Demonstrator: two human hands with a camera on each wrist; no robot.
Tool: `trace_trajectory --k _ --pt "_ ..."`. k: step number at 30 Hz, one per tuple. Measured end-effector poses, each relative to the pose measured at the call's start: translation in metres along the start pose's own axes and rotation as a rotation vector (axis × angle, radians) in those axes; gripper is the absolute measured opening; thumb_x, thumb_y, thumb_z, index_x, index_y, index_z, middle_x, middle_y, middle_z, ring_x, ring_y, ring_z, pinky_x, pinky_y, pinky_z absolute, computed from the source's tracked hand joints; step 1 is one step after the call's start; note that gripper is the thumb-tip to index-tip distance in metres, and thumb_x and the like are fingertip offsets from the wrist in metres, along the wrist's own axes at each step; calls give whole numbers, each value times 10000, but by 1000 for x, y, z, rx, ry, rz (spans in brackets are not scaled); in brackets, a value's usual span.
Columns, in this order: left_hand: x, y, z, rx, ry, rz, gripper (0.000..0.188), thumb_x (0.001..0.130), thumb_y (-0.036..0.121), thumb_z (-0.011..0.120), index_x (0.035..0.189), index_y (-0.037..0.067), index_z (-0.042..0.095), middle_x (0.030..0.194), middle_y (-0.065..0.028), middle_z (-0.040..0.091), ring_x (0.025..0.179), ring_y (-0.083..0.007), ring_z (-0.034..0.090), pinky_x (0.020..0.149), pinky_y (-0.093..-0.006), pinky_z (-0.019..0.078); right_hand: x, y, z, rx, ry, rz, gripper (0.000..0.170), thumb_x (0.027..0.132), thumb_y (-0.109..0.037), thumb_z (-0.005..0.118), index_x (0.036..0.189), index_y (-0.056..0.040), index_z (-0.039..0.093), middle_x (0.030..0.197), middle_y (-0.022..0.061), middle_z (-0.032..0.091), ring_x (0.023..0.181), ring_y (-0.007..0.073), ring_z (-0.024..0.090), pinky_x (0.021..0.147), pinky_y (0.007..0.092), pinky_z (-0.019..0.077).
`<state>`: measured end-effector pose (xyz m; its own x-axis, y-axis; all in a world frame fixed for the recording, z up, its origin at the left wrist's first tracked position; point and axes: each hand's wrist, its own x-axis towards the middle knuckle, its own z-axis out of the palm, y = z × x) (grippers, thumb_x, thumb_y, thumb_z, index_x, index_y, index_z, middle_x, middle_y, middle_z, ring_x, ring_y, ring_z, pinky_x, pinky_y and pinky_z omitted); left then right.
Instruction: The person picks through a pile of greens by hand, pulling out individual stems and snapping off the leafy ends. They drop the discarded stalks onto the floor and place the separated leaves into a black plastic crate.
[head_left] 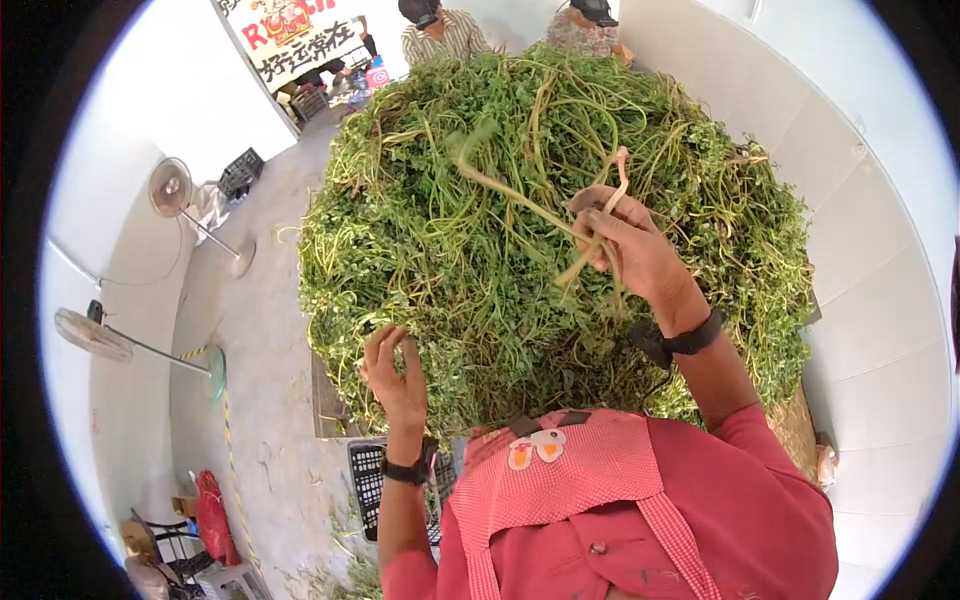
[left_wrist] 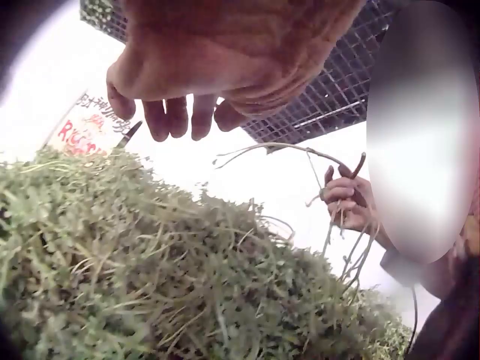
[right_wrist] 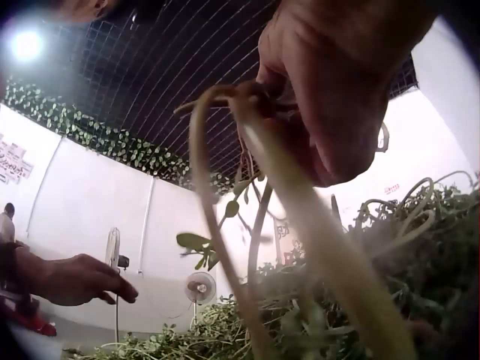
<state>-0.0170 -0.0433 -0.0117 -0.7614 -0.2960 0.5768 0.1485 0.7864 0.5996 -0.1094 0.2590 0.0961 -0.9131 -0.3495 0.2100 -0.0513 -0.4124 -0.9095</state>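
A big heap of leafy green plants (head_left: 450, 240) with long pale stems fills the table in front of me. Above its right side, my right hand (head_left: 630, 245) pinches several branching plant stems (head_left: 520, 200) between thumb and fingers. In the right wrist view, the thick stems (right_wrist: 292, 187) hang down from the fingers, with a few small leaves on them. My left hand (head_left: 397, 375) hovers at the heap's near left edge, holding nothing, its fingers loosely bent. The left wrist view shows this hand (left_wrist: 225, 60) above the leaves, fingers apart.
Black plastic crates (head_left: 367, 490) stand on the floor by my left side. Two people (head_left: 440, 35) sit beyond the heap's far edge. Two standing fans (head_left: 172, 188) and a red sack (head_left: 214, 520) are along the left wall. A white wall (head_left: 850, 250) runs close on the right.
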Motion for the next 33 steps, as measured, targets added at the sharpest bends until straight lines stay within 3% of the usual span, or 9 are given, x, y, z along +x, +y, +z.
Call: trace_trajectory --k 4,11,12,15,19,20,23,29,33 --pt "30 52 1 -145 -27 135 175 830 91 583 1000 77 624 1048 -77 601 964 -216 557 884 -331 342 -2 5 -12 168 -87 2 168 935 -164 474 1017 -33 537 620 -6 432 483 44 376 409 172 322" --pt "64 147 6 -108 -92 501 325 810 64 577 1133 97 574 1104 -66 583 1059 -220 516 951 -367 263 -6 1 -25 72 -137 57 155 926 -118 470 1027 -1 485 672 17 486 550 78 460 473 205 382" --pt "68 154 11 -73 -118 577 364 815 73 573 1177 103 550 1110 -61 580 1083 -221 505 971 -387 234 -5 4 -23 53 -117 19 149 907 -132 494 1007 -27 530 639 -1 491 466 39 404 382 174 310" --pt "72 153 30 -98 -311 595 351 868 143 531 1217 106 534 1148 -52 581 1104 -239 508 1006 -368 186 -3 6 -24 51 -146 54 170 889 -144 519 1013 -28 529 667 -5 501 478 41 418 387 177 315" --pt "71 152 37 -194 -490 559 261 845 91 561 1103 95 601 906 -50 570 938 -202 533 903 -364 301 -1 8 -24 -32 -128 97 208 870 -160 535 1026 -23 528 689 -11 506 511 43 433 409 182 332" --pt "73 153 38 -260 -481 575 221 853 38 542 1057 60 623 827 -82 542 745 -215 519 691 -295 425 0 6 -23 -56 -123 89 209 875 -164 529 1029 -21 527 692 -8 510 509 44 428 413 181 334" --pt "71 156 33 -302 -615 367 182 848 34 550 1013 35 626 784 -97 547 617 -223 514 561 -276 422 3 8 -25 -105 -148 77 212 883 -181 525 1027 -25 530 687 -4 508 516 47 440 423 182 341" --pt "67 137 53 -103 -262 394 99 847 58 578 911 -4 620 691 -93 553 514 -156 481 494 -266 390 1 15 -1 -304 -73 -63 206 921 -191 489 1021 -18 540 669 -12 505 557 46 489 446 190 363" --pt "68 121 59 -216 -275 229 94 852 99 588 864 17 632 669 -102 556 502 -190 521 476 -273 407 -4 12 12 -405 -97 -119 190 930 -192 493 957 -21 571 672 -13 526 522 29 480 449 177 376"
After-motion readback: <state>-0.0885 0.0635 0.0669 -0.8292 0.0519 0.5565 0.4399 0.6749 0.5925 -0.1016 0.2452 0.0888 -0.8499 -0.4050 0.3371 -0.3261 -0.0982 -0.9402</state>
